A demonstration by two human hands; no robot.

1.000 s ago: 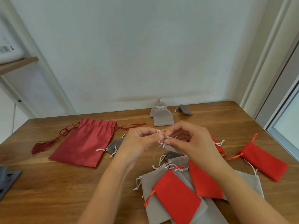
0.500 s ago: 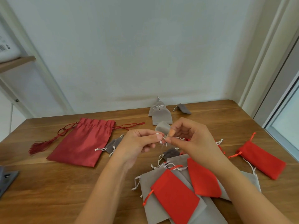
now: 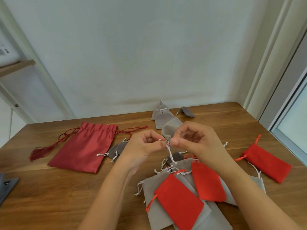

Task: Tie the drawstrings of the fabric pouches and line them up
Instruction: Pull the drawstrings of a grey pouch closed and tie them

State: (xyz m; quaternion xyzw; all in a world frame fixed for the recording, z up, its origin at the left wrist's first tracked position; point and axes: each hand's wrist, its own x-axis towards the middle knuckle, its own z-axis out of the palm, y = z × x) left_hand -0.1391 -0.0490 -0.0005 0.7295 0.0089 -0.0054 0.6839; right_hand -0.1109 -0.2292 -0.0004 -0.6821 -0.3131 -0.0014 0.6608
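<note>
A small grey pouch (image 3: pixel 170 128) is held up above the table, its gathered neck pointing down between my hands. My left hand (image 3: pixel 142 146) pinches one white drawstring (image 3: pixel 169 151) at the neck. My right hand (image 3: pixel 194 140) pinches the neck from the other side. A loose cord end hangs down below the fingers. Two tied grey pouches (image 3: pixel 162 116) lie at the back of the table, overlapping. A pile of grey and red pouches (image 3: pixel 181 193) lies under my forearms.
A large dark red pouch (image 3: pixel 84 148) with a tasselled cord lies at the left. Small dark grey pouches (image 3: pixel 116 149) lie beside it, another (image 3: pixel 187 111) at the back. One red pouch (image 3: pixel 267 162) lies at the right. A dark object (image 3: pixel 6 186) sits at the table's left edge.
The grey pouch has risen and swung up behind my hands, now showing above the fingers. Both hands have drawn together at its neck, with a cord end now hanging below.
</note>
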